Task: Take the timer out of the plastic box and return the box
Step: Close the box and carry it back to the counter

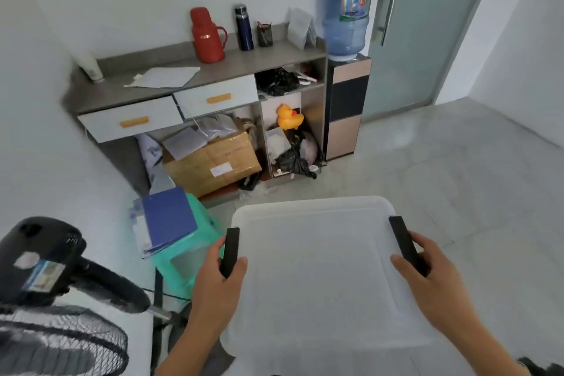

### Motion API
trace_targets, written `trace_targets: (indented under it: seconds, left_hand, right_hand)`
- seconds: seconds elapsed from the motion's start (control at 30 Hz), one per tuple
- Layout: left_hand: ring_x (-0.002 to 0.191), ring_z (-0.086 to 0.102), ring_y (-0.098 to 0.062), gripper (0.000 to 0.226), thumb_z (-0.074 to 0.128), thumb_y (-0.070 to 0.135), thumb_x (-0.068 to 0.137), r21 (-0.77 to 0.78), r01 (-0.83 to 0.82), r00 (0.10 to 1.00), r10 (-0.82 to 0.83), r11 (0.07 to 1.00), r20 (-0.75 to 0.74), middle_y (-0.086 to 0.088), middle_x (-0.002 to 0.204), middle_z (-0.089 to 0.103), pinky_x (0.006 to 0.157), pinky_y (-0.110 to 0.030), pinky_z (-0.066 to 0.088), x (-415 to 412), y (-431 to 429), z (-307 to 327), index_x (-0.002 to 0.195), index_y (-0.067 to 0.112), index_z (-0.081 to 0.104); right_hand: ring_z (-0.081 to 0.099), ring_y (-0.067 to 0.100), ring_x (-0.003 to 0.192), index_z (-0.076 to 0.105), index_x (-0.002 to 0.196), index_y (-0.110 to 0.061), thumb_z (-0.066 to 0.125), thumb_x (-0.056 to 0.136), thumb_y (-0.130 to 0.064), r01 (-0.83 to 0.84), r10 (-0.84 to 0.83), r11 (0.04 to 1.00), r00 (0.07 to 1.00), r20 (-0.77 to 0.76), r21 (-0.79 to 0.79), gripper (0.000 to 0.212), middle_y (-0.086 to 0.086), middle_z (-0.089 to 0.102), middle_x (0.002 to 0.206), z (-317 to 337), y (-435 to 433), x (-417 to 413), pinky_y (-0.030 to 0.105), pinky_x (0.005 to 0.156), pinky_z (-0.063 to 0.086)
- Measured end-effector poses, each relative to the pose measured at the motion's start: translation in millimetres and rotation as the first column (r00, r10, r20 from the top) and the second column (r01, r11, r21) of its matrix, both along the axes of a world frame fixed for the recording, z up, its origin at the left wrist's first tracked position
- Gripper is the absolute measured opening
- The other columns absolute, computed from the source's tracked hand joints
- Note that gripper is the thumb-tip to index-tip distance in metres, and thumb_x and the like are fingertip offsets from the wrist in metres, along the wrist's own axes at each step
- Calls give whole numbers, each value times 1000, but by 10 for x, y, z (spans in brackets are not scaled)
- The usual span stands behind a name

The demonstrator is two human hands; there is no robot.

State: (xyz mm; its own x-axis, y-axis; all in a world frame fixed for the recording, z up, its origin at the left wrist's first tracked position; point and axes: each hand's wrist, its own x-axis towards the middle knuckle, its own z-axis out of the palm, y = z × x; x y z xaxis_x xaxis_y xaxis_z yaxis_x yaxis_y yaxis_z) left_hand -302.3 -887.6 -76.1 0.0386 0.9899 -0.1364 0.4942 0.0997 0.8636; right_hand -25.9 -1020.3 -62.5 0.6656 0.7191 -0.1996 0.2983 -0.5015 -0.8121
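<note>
A translucent white plastic box [317,268] with its lid on fills the lower middle of the head view, held up above the floor. My left hand [213,278] grips the black latch handle on its left side. On the right side, my right hand [433,278] grips the other black handle. The frosted lid hides whatever is inside; no timer is visible.
A grey desk [232,65] with two drawers stands ahead against the wall, a cardboard carton [213,162] beneath it. A green stool [186,253] carrying a blue folder sits at left, a black fan [55,284] at lower left, a water dispenser [348,70] beside a glass door.
</note>
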Motion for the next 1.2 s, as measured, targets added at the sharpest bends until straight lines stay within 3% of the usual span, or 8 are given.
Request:
trace_targets:
  seconds: [0.27, 0.47, 0.53, 0.73, 0.9, 1.0, 1.1, 1.2]
  left_hand:
    - [81, 59, -7, 42, 59, 27, 88, -36, -20, 998, 22, 999, 59, 13, 89, 58, 65, -29, 47, 811, 1692, -161, 128, 29, 46]
    - [96, 60, -20, 46, 60, 23, 88, -2, 60, 996, -60, 998, 61, 2, 108, 62, 87, -42, 52, 1361, 3149, 71, 132, 25, 46]
    - [93, 61, -17, 44, 60, 22, 87, 10, 104, 994, -104, 995, 35, 1, 107, 64, 81, -42, 54, 1534, 3595, 155, 130, 26, 47]
    - [84, 59, -7, 39, 59, 23, 89, 31, 124, 992, -124, 992, 15, 10, 95, 60, 60, -22, 45, 2060, 4746, 282, 126, 27, 48]
    - [87, 61, -5, 36, 61, 21, 88, 41, 24, 999, -26, 999, 46, 18, 94, 60, 71, -31, 52, 2524, 5694, 222, 119, 34, 48]
    - [86, 64, -17, 39, 60, 23, 88, 20, -25, 999, 24, 999, 48, 6, 96, 65, 74, -38, 55, 2769, 6186, 263, 125, 29, 48]
    - [83, 65, -24, 42, 60, 21, 88, 42, -84, 995, 81, 996, 62, -3, 94, 67, 71, -40, 55, 2988, 6670, 385, 128, 28, 48]
    - [83, 64, -31, 40, 61, 20, 88, 42, -143, 987, 140, 989, 77, -10, 92, 67, 74, -46, 53, 3082, 7059, 479, 126, 27, 50]
  right_hand:
    - [59, 26, 67, 49, 129, -30, 63, 86, -30, 10, -10, 1000, 1000, 14, 12, 45, 8, 61, 77, -106, 1713, 778, 37, 60, 47]
    - [62, 29, 76, 44, 135, -30, 62, 87, -33, 65, -65, 997, 998, -3, 36, 52, 11, 64, 85, 54, 3004, 1253, 43, 69, 51]
    - [63, 29, 78, 42, 138, -29, 62, 87, -34, 56, -56, 998, 998, -8, 27, 55, 11, 65, 87, 129, 3383, 1416, 43, 70, 52]
    - [64, 22, 80, 48, 134, -28, 62, 86, -35, 40, -40, 999, 999, -20, 28, 50, 1, 66, 88, 189, 4550, 1988, 44, 75, 54]
    - [62, 17, 80, 49, 134, -24, 62, 87, -34, -44, 44, 998, 999, -11, 41, 50, -3, 65, 88, 98, 5726, 2605, 37, 74, 51]
    - [62, 19, 78, 50, 133, -23, 63, 87, -34, -102, 102, 994, 995, -4, 47, 49, -1, 65, 85, 165, 6358, 2931, 35, 70, 50]
    - [63, 21, 85, 48, 134, -25, 62, 87, -35, -182, 182, 981, 983, 3, 65, 50, -1, 66, 96, 306, 7044, 3234, 43, 79, 55]
    - [61, 19, 93, 46, 137, -25, 63, 86, -34, -267, 268, 960, 964, 7, 81, 54, -4, 62, 107, 456, 7660, 3441, 38, 83, 53]
